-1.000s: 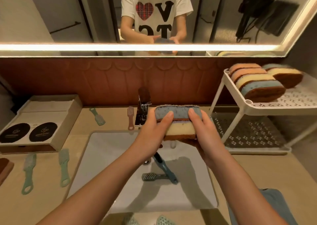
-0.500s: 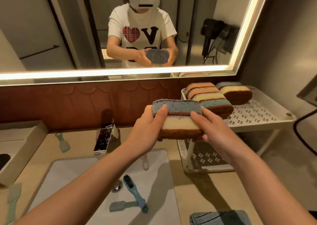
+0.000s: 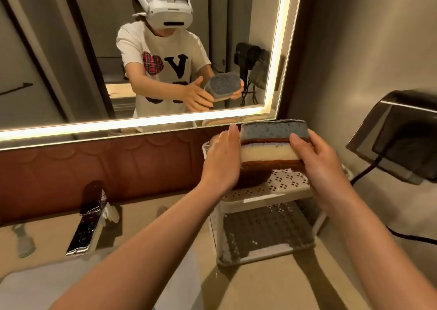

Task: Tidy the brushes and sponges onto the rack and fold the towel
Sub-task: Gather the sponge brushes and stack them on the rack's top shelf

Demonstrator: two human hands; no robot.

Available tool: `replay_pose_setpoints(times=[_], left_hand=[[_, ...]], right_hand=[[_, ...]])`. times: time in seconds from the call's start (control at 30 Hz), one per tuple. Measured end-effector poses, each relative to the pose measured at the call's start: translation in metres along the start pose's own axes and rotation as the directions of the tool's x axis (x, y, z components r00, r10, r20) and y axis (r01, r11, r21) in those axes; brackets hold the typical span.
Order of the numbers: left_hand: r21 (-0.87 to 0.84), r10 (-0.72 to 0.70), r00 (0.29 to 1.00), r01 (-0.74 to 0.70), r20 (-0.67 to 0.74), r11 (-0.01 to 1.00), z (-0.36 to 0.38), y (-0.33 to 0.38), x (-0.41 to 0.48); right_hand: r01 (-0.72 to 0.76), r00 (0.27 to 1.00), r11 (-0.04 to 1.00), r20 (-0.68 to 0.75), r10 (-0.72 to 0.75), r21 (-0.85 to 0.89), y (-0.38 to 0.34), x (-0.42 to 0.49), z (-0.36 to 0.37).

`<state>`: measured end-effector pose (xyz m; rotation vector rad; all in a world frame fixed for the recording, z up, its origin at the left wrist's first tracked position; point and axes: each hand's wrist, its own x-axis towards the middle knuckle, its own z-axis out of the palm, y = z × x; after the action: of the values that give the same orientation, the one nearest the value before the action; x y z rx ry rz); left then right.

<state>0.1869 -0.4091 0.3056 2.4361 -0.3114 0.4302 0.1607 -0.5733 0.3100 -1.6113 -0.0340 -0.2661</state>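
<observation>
Since half a second ago, our sponge stack (image 3: 272,141) has gone up and to the right, away from the basin (image 3: 28,283). It's now over the top shelf of the white rack (image 3: 290,186); we can't tell if it's touching the shelf yet.

Our right hand (image 3: 316,165) grips the stack's right end, with the thumb curled over the front and the fingers hidden behind. Our left hand (image 3: 221,158) lies flat against the left end, fingers straight, pressing rather than grabbing. The stack is two sponges: blue-grey scourer on top, then a brown strip, then cream over brown.

Hard to see stuff: our left hand covers nearly everything at the left end of the top shelf, and only a dark brown shelved sponge (image 3: 253,178) pokes out under the wrist. The lower shelf is dim. A pale green brush (image 3: 23,241) near the counter's left edge is a blur, and the basin is cut off at the bottom corner.

The only writing is in the mirror (image 3: 71,49): a white T-shirt (image 3: 165,56) with a tartan heart and a big black V, with the letters below it hidden by the arms. There's a white headset (image 3: 165,7) up top too.

Room-wise, we've got a beige counter (image 3: 260,286), a brown scalloped backsplash (image 3: 94,167), and a glowing strip round the mirror. A chrome faucet (image 3: 87,224) sits at the counter's back edge. On the grey wall (image 3: 366,49) to the right there's a dark holder (image 3: 402,139) with a black cable (image 3: 411,237).
</observation>
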Motion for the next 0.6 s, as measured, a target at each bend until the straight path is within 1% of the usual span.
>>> replay_pose_setpoints(times=[0.07, 0.1, 0.2, 0.3, 0.43, 0.6], left_hand=[[0.061, 0.045, 0.998, -0.041, -0.049, 0.997, 0.016, -0.011, 0.003], [0.101, 0.046, 0.998, -0.042, -0.039, 0.994, 0.025, -0.017, 0.003], [0.169, -0.021, 0.998, 0.010, 0.062, 0.986, 0.045, -0.029, -0.001], [0.205, -0.035, 0.997, 0.021, 0.062, 0.979, 0.047, -0.030, 0.000], [0.205, -0.051, 0.996, 0.035, 0.072, 0.978, 0.047, -0.029, -0.001], [0.211, -0.054, 0.996, 0.038, 0.069, 0.977, 0.049, -0.032, 0.001]], right_hand=[[0.048, 0.996, 0.998, -0.076, -0.050, -0.028, 0.000, 0.006, -0.008], [0.063, 0.992, 0.996, -0.110, -0.070, -0.061, 0.000, 0.009, -0.012], [0.076, 0.975, 0.978, -0.191, -0.113, -0.193, 0.007, 0.019, -0.019], [0.040, 0.954, 0.956, -0.275, -0.123, -0.289, 0.015, 0.025, -0.024], [0.043, 0.947, 0.922, -0.279, -0.160, -0.384, 0.025, 0.035, -0.031], [-0.014, 0.971, 0.894, -0.220, -0.095, -0.448, 0.032, 0.050, -0.041]])
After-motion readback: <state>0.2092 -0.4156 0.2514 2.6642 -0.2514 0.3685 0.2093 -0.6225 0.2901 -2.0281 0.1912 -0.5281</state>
